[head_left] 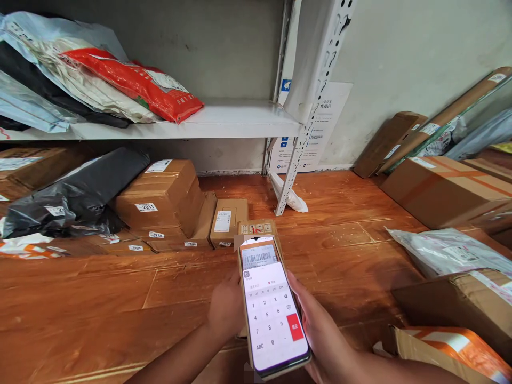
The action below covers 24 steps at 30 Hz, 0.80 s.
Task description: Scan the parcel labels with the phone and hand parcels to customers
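My right hand (320, 325) is closed around a smartphone (270, 314), gripping its right edge. The lit screen shows a barcode at the top and a number keypad with a red key below. Behind the phone, a small cardboard box (256, 227) shows its printed top end; the phone covers most of it. My left hand (227, 305) is curled against the left side of that box, its fingertips hidden behind the phone and box.
Cardboard boxes (164, 186) and a black plastic parcel (76, 192) lie under a white metal shelf (240, 120). A red bag (140, 82) and other soft parcels lie on it. A perforated post (308, 112) stands ahead. More boxes (448, 186) and a grey mailer (452, 250) lie on the right.
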Tool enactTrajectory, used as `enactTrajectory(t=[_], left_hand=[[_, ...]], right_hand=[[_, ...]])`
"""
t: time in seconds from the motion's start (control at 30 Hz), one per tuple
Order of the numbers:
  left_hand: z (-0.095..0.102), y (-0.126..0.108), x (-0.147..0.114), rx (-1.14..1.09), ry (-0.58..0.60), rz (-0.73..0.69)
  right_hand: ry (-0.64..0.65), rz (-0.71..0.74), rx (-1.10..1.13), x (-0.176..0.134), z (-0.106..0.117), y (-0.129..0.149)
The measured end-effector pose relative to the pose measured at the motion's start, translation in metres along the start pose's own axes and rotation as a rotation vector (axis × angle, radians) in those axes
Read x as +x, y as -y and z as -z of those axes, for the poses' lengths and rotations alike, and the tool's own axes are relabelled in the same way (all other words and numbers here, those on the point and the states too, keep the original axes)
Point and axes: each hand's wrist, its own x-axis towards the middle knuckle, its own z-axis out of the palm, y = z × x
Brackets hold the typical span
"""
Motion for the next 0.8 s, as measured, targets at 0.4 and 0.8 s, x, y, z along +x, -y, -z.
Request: enactTrajectory(t=[0.4, 0.8], left_hand=[[-0.006, 0.006, -0.001, 0.164, 0.032, -0.037], [-0.007, 0.010, -0.001, 0.159, 0.041, -0.047]], right_hand=[[-0.036, -0.021, -0.014, -0.012, 0.007, -0.004], [-0.136, -0.061, -0.118, -0.049, 0.035, -0.010]])
